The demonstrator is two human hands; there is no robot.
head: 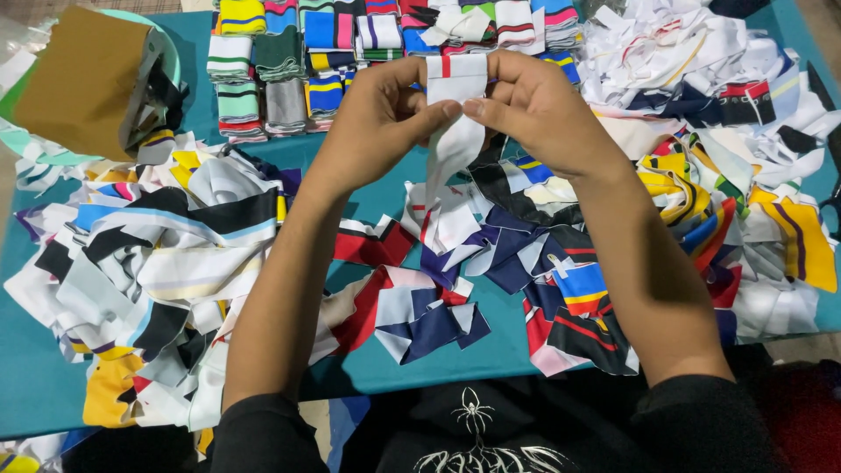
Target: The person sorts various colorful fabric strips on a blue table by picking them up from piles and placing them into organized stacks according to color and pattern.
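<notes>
A teal cloth-covered worktop (pixel 35 377) fills the room in front of me, strewn almost edge to edge with a loose heap of mixed fabric scraps (pixel 166 254) in white, navy, red and yellow. Along the far edge sit neat stacks of folded striped knit pieces (pixel 289 70), set side by side in rows. At the far left corner a flat brown cardboard sheet (pixel 79 79) leans over a pale green round tub (pixel 171 52). Above the middle of the worktop, the left hand (pixel 377 118) and the right hand (pixel 534 109) meet, both pinching the top of a narrow white fabric strip with a red stripe (pixel 455 131), which hangs down between them, clear of the scraps below.
</notes>
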